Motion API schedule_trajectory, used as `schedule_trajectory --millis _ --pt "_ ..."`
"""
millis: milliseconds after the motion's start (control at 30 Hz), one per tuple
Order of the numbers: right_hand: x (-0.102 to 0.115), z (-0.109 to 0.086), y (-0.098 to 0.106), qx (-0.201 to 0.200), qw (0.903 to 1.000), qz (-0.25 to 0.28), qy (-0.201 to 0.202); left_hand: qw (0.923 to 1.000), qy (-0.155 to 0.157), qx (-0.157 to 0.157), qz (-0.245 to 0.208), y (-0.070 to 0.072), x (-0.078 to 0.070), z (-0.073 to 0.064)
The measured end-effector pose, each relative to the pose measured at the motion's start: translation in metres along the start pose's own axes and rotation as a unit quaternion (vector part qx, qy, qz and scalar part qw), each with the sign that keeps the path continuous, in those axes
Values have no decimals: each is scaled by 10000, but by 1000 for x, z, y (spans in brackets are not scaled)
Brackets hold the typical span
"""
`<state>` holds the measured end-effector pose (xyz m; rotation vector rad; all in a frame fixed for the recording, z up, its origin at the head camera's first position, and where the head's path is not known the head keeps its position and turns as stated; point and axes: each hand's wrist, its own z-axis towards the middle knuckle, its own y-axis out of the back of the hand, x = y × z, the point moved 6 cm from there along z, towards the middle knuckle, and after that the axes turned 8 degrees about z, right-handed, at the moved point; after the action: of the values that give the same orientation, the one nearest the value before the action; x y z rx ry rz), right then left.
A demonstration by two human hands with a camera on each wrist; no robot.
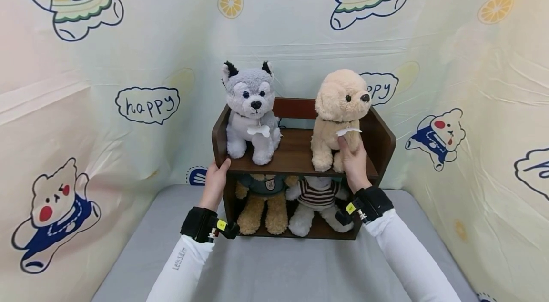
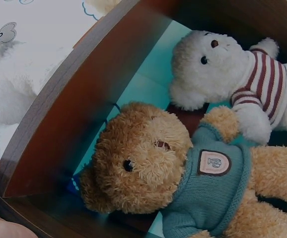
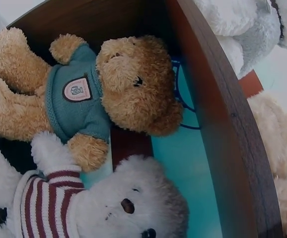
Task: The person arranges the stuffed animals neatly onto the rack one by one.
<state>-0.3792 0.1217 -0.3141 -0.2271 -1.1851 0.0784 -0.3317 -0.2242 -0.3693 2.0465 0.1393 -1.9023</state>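
A dark brown two-tier wooden shelf (image 1: 296, 152) holds several plush toys. My left hand (image 1: 215, 183) grips its left side near the upper board, thumb in front. A grey-and-white plush husky (image 1: 253, 97) sits upright on top at the left, a bone-shaped tag at its chest. At the top right, a cream plush dog (image 1: 340, 102) sits with its head turned right. My right hand (image 1: 356, 164) holds this dog at the lower chest and front leg; some fingers are hidden. Below sit a brown teddy bear (image 2: 138, 158) in a green sweater and a white teddy bear (image 3: 128, 203) in a striped shirt.
The shelf stands on a grey surface (image 1: 274, 268) against a pale printed cloth backdrop (image 1: 274, 16). Cloth walls also rise at left and right. Side panels (image 1: 386, 140) flank the upper tier, and a low back rail (image 1: 296, 107) runs behind the toys.
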Motion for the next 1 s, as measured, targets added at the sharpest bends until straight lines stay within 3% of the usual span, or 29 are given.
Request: schedule_trajectory --millis 467,1000 --pt "4 1 -5 135 9981 -501 -323 10000 -16 5 -4 0 0 0" --pt "-5 6 -5 -117 9949 -911 -416 9998 -171 28 -71 -1 -1 1"
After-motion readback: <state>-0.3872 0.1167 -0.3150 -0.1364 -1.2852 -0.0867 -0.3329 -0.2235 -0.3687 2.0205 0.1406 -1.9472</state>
